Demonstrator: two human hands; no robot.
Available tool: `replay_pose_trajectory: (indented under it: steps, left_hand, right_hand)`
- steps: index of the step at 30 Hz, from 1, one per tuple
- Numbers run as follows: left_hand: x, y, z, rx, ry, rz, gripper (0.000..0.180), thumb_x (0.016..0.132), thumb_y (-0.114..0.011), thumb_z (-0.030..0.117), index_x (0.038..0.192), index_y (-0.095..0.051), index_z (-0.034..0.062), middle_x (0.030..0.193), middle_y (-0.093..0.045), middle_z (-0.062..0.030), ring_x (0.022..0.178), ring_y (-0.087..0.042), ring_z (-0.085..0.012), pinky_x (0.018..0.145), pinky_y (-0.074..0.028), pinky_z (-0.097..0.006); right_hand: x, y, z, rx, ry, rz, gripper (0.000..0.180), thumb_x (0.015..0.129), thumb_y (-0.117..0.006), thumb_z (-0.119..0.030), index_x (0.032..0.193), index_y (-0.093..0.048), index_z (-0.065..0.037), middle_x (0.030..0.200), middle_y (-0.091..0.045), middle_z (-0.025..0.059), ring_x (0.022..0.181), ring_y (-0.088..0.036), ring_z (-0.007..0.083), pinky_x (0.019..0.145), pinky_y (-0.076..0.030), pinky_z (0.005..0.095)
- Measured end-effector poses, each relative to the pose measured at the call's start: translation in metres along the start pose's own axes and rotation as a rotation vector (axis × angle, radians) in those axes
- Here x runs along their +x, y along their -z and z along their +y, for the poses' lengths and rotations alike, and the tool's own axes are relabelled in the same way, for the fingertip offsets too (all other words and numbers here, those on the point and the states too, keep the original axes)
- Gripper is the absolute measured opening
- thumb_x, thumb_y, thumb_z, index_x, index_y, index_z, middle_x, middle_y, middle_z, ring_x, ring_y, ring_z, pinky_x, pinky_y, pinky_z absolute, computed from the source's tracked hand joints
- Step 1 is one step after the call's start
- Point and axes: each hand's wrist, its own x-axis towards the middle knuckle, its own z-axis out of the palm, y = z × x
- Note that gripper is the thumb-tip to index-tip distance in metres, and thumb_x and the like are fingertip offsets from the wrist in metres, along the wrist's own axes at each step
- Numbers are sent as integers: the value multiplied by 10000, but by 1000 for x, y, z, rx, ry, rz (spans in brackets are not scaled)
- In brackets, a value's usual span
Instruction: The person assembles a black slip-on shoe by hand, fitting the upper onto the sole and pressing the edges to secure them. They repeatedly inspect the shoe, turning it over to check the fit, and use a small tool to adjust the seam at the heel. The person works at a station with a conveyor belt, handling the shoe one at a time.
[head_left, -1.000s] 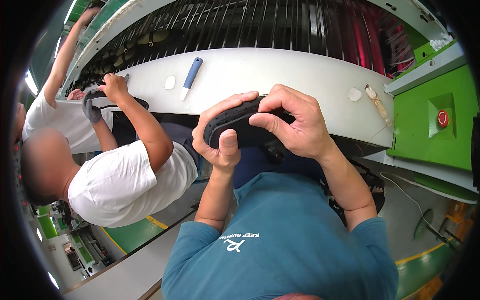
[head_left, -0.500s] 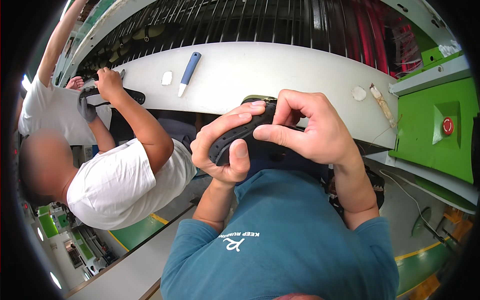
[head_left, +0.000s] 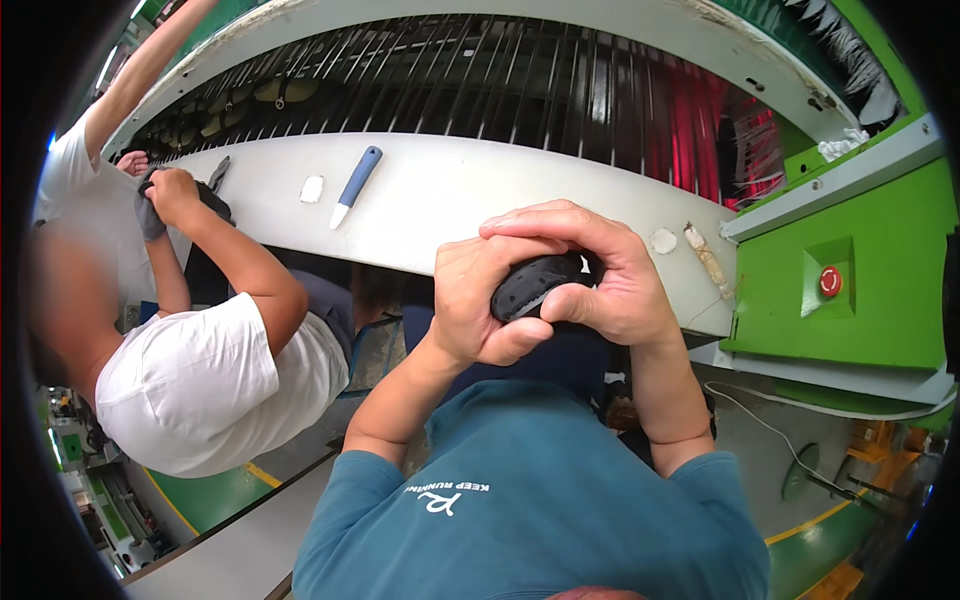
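Both my hands are wrapped round a black sandal (head_left: 525, 287), held over the front edge of the white worktop. My left hand (head_left: 470, 290) grips its left side, thumb beneath. My right hand (head_left: 610, 270) curves over the top and right side, with its thumb pressed at the lower edge. The fingers hide much of the sandal; its dark, dotted underside shows between the thumbs. Beyond my hands, a blue-handled knife (head_left: 357, 187) with a white blade lies on the worktop (head_left: 440, 170).
White lumps (head_left: 312, 189) (head_left: 663, 240) and a wrapped stick (head_left: 708, 262) lie on the worktop. Behind it runs a rack of metal rods (head_left: 510, 85), with buckled sandals at left. A green machine panel with a red button (head_left: 830, 281) stands right. A co-worker (head_left: 190, 380) sits close on my left.
My hands have bent the sandal into a tighter curl, the right hand now closing over it. The view has shifted, so the bench appears lower. The co-worker's hands have moved left.
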Motion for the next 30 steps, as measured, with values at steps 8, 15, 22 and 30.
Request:
replay_pose_trajectory:
  steps: [8,15,22,30]
  left_hand:
    - [12,-3,5,-71,-7,-44,474,1060,-617,390,1153,-730,-61,1004,-802,-203,859,-811,-387,781,-651,-438]
    - [12,1,7,-59,64,-126,601,1097,-540,487,1197,-722,-76,1068,-813,-233,948,-831,-382,876,-656,-425]
    - [18,32,10,-9,216,-173,378,929,-835,192,1229,-777,-30,1123,-837,-183,970,-838,-303,896,-647,-378]
    - [-19,71,-32,-190,402,309,311,1096,-645,187,1191,-764,-85,1124,-834,-192,1039,-799,-244,971,-623,-373]
  right_hand:
    - [-7,0,-5,-39,48,113,432,931,-901,-259,1284,-782,-40,1200,-792,121,1118,-755,249,1014,-576,379]
    - [-8,4,-6,-74,18,112,472,940,-917,-292,1281,-732,-24,1174,-793,131,1114,-748,226,993,-574,365]
    - [-25,-4,35,-27,-8,293,557,919,-949,-255,1282,-592,-30,1476,-671,225,1384,-666,313,1214,-495,454]
    - [-73,19,47,-288,-302,103,515,897,-938,-148,1306,-660,-6,1355,-703,123,1242,-703,249,1077,-558,383]
